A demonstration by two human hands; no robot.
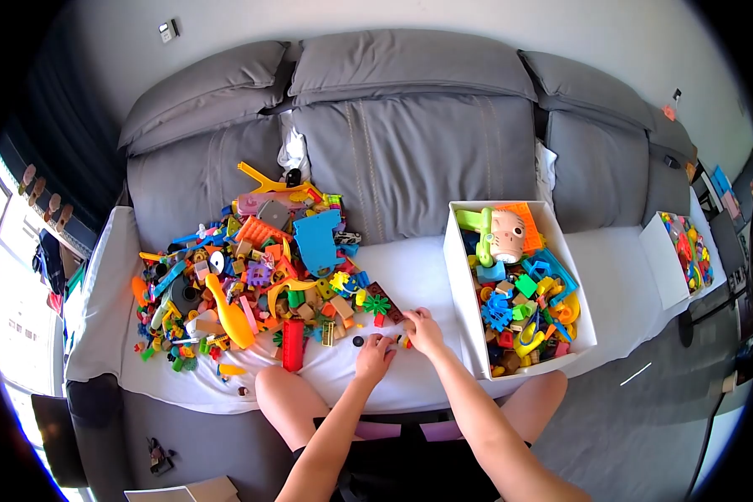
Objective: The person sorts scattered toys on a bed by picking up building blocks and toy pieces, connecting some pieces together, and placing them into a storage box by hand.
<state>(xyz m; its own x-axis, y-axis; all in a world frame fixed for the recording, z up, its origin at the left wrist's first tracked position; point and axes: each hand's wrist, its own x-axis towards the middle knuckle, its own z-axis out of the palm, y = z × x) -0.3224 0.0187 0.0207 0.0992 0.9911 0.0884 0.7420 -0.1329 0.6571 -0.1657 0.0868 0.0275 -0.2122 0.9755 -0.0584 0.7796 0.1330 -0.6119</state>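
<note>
Low over the white sheet, my left hand (pixel 375 360) has its fingers loosely bent and apart, with nothing visible in them. A small black round piece (pixel 358 341) lies just beside its fingertips. My right hand (pixel 424 333) is closed, its fingertips by the lower end of a dark brown studded brick (pixel 385 299); what it grips is partly hidden. Under its thumb shows a small red and yellow piece (pixel 407 342). A green spiky toy (pixel 376 305) and a red block (pixel 379 320) lie close to the brown brick.
On the left spreads a large toy pile (pixel 251 276) with a yellow bowling pin (pixel 230 314) and a red brick (pixel 293 345). To the right stands a white box (pixel 581 335) of toys. Another toy-filled box (pixel 663 268) is farther right. Grey sofa cushions (pixel 418 167) rise behind.
</note>
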